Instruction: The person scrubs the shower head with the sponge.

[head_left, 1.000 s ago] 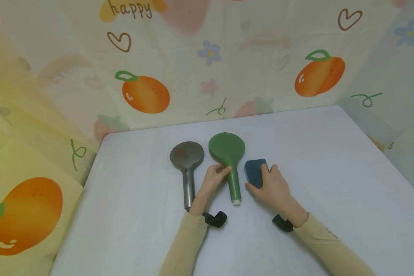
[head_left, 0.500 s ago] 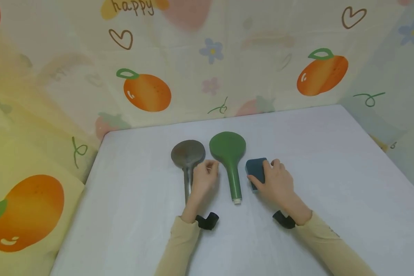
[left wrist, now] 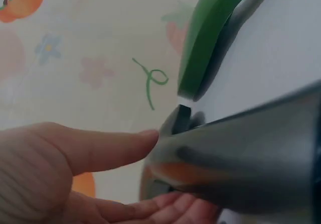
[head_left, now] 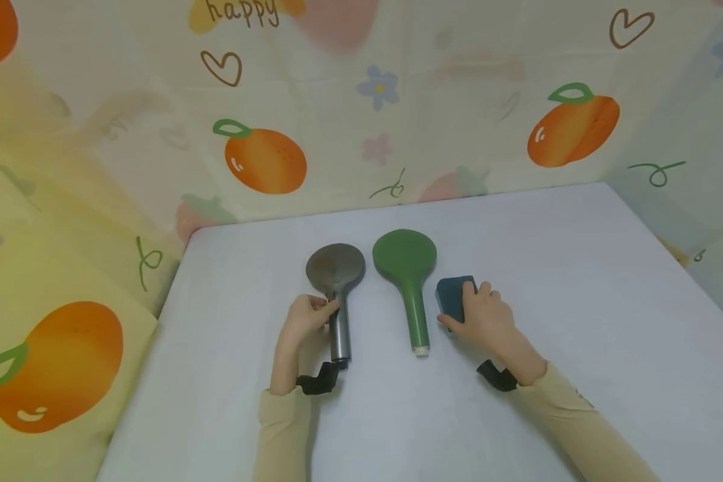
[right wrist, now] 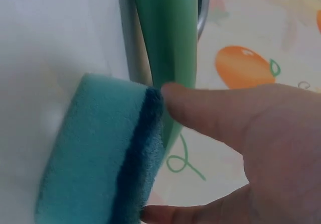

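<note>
A dark grey metallic shower head [head_left: 336,264] lies on the white table, its handle toward the person. My left hand [head_left: 301,321] pinches it just below the round head; in the left wrist view the thumb [left wrist: 118,146] lies on one side of the handle [left wrist: 241,158] and the fingers on the other. A green shower head [head_left: 405,258] lies to the right of it, untouched. Right of that, my right hand [head_left: 488,321] holds a blue sponge [head_left: 452,298] on the table, thumb and fingers at its edges. In the right wrist view the sponge [right wrist: 95,153] shows a darker top layer.
The white table [head_left: 217,402] meets a fruit-printed cloth backdrop [head_left: 331,114] at its far edge. Printed cloth also hangs along both sides. A black wrist camera [head_left: 319,380] sits under the left wrist, another black camera [head_left: 497,376] under the right.
My left hand has left the green shower head's handle, moved left over the grey one and taken hold of its handle from the left. The right hand stays at the sponge.
</note>
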### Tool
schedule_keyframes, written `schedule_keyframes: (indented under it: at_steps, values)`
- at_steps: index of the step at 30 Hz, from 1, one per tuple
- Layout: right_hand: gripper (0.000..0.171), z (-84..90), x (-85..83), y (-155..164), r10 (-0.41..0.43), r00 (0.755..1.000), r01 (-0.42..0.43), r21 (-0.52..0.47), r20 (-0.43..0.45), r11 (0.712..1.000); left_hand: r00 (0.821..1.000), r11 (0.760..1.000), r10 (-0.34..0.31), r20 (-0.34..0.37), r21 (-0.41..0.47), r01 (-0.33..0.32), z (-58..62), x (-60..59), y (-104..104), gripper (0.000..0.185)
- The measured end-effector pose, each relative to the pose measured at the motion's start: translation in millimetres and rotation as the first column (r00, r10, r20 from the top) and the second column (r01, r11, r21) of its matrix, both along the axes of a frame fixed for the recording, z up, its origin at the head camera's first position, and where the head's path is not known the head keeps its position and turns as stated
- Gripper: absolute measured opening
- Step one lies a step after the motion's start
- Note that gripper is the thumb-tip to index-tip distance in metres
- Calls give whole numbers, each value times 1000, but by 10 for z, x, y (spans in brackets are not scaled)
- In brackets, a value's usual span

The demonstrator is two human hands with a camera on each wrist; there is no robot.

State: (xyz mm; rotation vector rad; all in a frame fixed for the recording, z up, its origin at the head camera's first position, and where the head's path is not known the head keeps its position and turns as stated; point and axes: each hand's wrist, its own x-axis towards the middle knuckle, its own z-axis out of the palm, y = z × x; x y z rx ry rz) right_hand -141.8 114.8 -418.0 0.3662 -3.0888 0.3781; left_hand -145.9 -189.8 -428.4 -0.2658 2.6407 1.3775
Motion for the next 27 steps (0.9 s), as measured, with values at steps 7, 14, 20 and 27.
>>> schedule_keyframes:
  at_steps: [7,14,20,27]
  values:
    - [61,-60,5,-8,10,999,-9,-13,47,1000,997,987,-31,69,158,19,-122,-67,-2,22]
    - [57,-56,-5,-18,-32,996,37,-52,78,998,997,967,-22,76,255,2,-187,-98,-27,25]
    - [62,43,-32,24,-57,998,57,-160,2,985,997,934,-31,66,358,6,-186,-84,-50,20]
    - [58,230,-113,-136,170,898,-307,-300,-405,903,990,890,-71,-123,440,119,-67,-78,115,34]
